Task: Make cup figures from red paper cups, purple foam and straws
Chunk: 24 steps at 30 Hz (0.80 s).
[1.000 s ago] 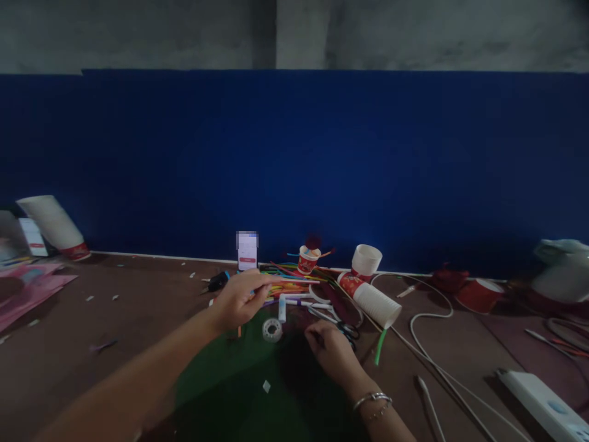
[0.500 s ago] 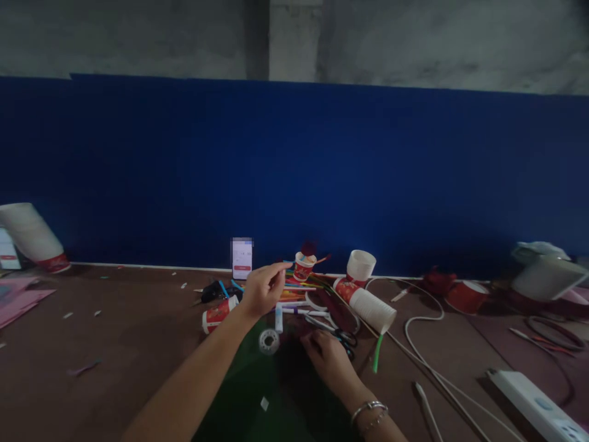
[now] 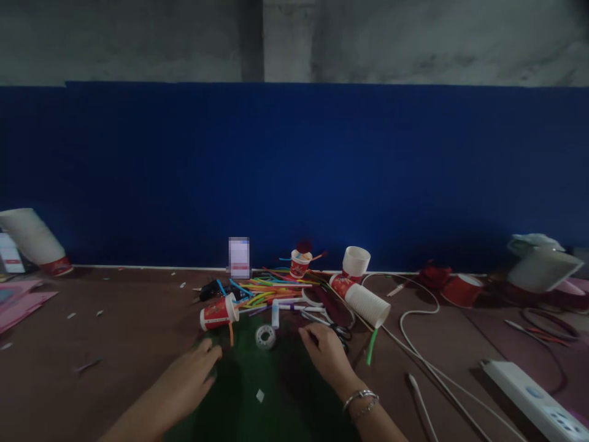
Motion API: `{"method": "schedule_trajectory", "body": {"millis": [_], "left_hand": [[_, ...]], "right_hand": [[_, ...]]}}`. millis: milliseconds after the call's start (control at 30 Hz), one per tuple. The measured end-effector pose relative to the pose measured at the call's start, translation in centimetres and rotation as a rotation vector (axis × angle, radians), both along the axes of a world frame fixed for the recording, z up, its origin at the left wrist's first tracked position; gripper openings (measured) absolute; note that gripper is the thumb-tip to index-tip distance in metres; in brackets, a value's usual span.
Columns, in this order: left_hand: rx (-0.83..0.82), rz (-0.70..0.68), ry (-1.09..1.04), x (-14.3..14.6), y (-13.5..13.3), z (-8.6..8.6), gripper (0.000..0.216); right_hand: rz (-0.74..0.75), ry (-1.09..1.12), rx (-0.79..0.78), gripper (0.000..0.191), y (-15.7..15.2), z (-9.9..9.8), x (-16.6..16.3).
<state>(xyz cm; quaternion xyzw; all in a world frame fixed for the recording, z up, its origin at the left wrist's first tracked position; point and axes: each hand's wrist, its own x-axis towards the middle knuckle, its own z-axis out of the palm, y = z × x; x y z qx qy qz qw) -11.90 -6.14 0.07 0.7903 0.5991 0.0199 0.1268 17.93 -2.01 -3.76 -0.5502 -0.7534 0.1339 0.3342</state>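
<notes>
My left hand (image 3: 196, 371) hovers low over the left edge of the dark green mat (image 3: 248, 423), fingers apart, with nothing visible in it. Just beyond it a red paper cup (image 3: 216, 315) lies on its side with an orange strip hanging from its mouth. My right hand (image 3: 327, 353) rests at the mat's right side, fingers loosely stretched, beside the scissors (image 3: 341, 332); no object shows in it. Between the hands are a clear tape roll (image 3: 265, 345) and a white-and-blue glue stick (image 3: 275, 314). A small white piece (image 3: 260, 396) lies on the mat.
Several coloured strips (image 3: 271, 285) lie behind, near an upright decorated paper cup (image 3: 300, 265) and a phone (image 3: 239, 258). Stacked paper cups (image 3: 368, 303) lie to the right. White cables (image 3: 426, 356) run towards a power strip (image 3: 534, 396). A blue partition (image 3: 294, 166) closes the back.
My left hand has drawn back from the decorated cup, down and left to the mat's left edge. My right hand stays almost in place. The view has shifted slightly.
</notes>
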Motion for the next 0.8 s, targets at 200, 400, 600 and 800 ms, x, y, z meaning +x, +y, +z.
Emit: {"method": "schedule_trajectory", "body": {"millis": [200,400,600,800], "left_hand": [[0.125,-0.177,-0.175,4.7,3.3,1.4,0.021],[0.438,-0.355,-0.228,14.2,10.8,0.2,0.017],[0.586,-0.139,-0.168,12.9,11.8,-0.6,0.043],[0.412,0.075,-0.001,3.5,10.2,-0.4,0.075]], "right_hand": [[-0.023,0.001,0.017,0.03,0.3,0.0,0.4],[-0.079,0.103,0.013,0.024,0.6,-0.7,0.9],[-0.089,0.113,-0.005,0.025,0.7,-1.4,1.0],[-0.095,0.091,0.003,0.023,0.7,-1.6,0.9]]}}
